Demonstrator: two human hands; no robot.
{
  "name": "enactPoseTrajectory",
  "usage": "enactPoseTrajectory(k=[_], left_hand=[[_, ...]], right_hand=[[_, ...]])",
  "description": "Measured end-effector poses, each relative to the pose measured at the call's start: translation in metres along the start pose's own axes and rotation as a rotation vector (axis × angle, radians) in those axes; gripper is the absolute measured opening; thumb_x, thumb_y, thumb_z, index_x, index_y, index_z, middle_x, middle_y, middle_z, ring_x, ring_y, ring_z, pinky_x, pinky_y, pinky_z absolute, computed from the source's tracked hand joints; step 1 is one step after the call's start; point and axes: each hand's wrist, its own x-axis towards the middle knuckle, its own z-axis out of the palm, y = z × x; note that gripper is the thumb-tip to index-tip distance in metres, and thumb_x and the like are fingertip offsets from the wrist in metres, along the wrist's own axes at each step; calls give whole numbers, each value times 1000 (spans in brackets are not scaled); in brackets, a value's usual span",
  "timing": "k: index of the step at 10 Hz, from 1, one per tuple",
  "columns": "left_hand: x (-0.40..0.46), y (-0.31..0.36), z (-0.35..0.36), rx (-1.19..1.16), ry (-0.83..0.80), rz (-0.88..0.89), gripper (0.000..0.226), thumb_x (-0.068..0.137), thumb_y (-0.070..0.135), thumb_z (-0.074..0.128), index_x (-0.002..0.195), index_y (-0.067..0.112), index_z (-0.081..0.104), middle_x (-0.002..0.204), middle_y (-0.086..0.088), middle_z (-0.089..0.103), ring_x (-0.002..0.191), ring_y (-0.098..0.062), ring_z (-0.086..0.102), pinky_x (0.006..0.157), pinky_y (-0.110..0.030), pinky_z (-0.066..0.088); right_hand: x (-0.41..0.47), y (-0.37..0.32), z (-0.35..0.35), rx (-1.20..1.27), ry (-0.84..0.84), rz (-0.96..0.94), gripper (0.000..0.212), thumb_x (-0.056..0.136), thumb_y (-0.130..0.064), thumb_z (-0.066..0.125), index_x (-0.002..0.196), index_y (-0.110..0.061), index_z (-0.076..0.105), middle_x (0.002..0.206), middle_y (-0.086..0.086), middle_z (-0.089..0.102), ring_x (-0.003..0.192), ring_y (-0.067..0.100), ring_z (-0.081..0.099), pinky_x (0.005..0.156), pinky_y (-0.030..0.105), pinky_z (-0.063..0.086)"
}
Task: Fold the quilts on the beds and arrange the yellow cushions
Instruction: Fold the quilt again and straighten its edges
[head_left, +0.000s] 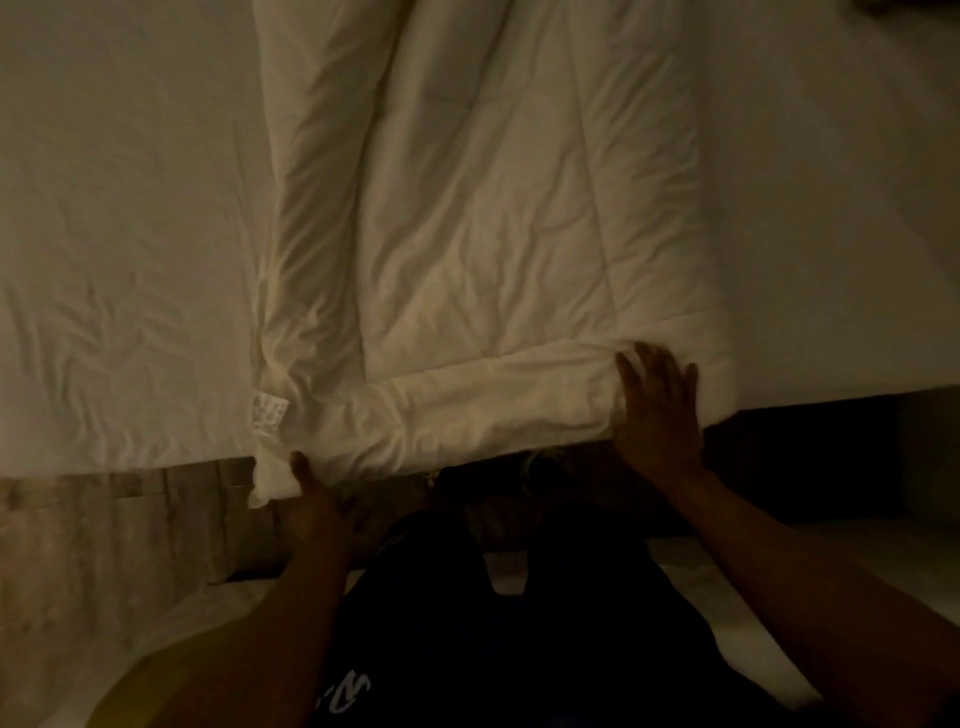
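A white quilt (483, 223) lies folded into a long strip down the middle of the bed (114, 234), its near end rolled over at the bed's front edge. My left hand (317, 504) grips the quilt's lower left corner, thumb on top and fingers hidden beneath. My right hand (657, 410) lies flat with spread fingers on the right end of the rolled edge. A yellow shape (150, 680), perhaps a cushion, shows dimly at the bottom left.
The room is dim. Wood-patterned floor (130, 519) runs along the bed's front edge at left. A dark gap (831, 457) lies under the bed edge at right. My dark clothing (493, 623) fills the lower middle.
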Motion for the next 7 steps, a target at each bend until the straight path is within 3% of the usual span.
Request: enactPoseTrajectory(k=[1,2,3,4,5,6,7], left_hand=[[-37,-16,41,-120,-85,-116,63,92,63,50,139,22,42,135,4,52,109,-17,59,69,-21,56],[-56,-33,81,-214,-344,-246,74,81,58,65,141,18,49,142,-9,54,117,-29,59,84,-42,56],[-70,-41,115,-318,-390,-298,65,82,49,68,137,17,54,132,-16,61,117,-34,59,78,-44,57],[-86,-53,146,-342,-416,-256,47,94,40,57,134,16,56,109,-16,73,105,-34,64,70,-42,59],[-97,-49,152,-344,-440,-191,40,96,35,53,131,16,57,108,-15,73,102,-34,63,68,-44,61],[-100,-26,140,-370,-381,21,30,93,24,58,123,23,62,123,-8,68,107,-31,63,85,-47,57],[-107,-9,129,-368,-389,126,36,92,21,59,128,27,62,127,-4,68,116,-30,62,100,-50,48]], right_hand=[[-11,23,3,59,-18,58,77,83,-41,47,152,-16,25,158,13,22,146,38,18,118,60,8],[-20,67,14,187,56,103,98,77,-46,67,154,-15,15,161,13,14,147,39,13,118,55,18],[-23,88,20,219,54,112,110,71,-47,76,154,-13,13,160,16,13,146,39,13,119,55,18],[-21,101,25,408,86,199,106,76,-33,77,155,-14,9,159,17,15,143,38,23,114,56,29],[-21,109,27,571,92,204,100,80,-22,75,155,-16,9,159,14,17,141,33,30,113,47,34],[-13,118,26,702,149,386,87,84,-10,66,153,-21,15,154,9,24,130,26,41,104,40,42],[0,122,28,894,121,631,76,88,-8,61,152,-23,23,148,5,33,120,17,45,100,35,43]])
